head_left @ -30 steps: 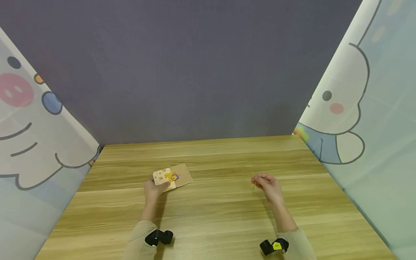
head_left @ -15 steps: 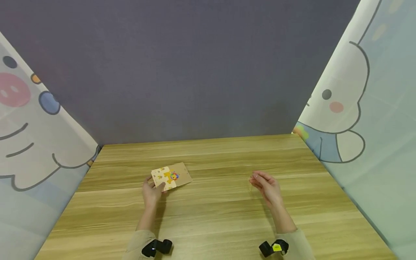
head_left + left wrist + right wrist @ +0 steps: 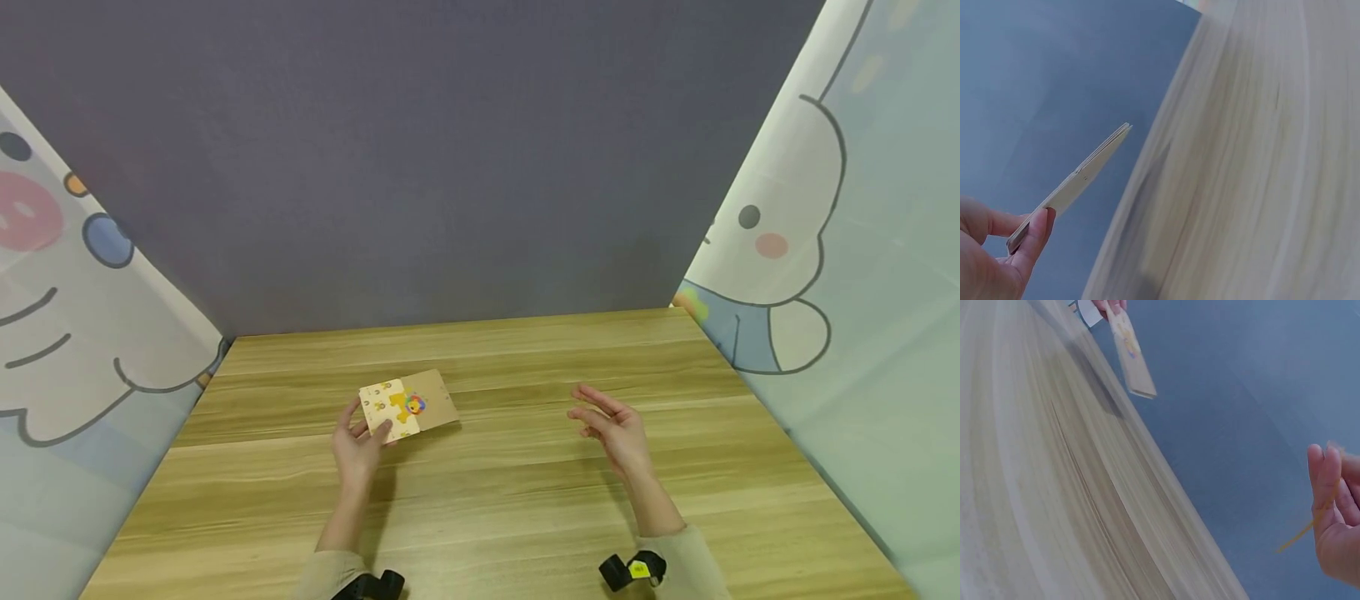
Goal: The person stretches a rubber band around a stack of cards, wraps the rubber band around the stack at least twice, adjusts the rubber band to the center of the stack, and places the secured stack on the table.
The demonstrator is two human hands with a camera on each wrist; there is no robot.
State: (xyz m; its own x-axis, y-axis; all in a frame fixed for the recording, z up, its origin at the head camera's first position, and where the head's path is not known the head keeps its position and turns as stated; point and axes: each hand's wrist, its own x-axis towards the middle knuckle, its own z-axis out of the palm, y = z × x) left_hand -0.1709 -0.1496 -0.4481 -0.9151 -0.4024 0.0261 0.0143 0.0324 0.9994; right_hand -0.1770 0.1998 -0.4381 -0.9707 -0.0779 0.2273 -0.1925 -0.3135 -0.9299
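Note:
In the head view my left hand [image 3: 358, 450] grips a small layered printed card [image 3: 392, 408] by its near left edge, thumb on top and fingers beneath. Its left part is cream with yellow pictures, the right part plain brown, and a colourful lion figure lies where they meet. Seen edge-on in the left wrist view, the card [image 3: 1088, 169] shows several thin layers and a step midway. My right hand [image 3: 618, 433] is raised to the right, apart from the card. A thin yellow rubber band [image 3: 1295, 540] hangs from its fingers in the right wrist view.
Both hands are over a wood-grain table [image 3: 480, 517]. A dark grey panel [image 3: 465, 167] stands along its far edge. Cloth walls with cartoon animals close the left [image 3: 90, 350] and right [image 3: 862, 400] sides.
My left hand has lifted the card slightly and moved it right, thumb shifting towards its near edge. The right hand's thumb and index finger have spread apart; the hand has shifted slightly left.

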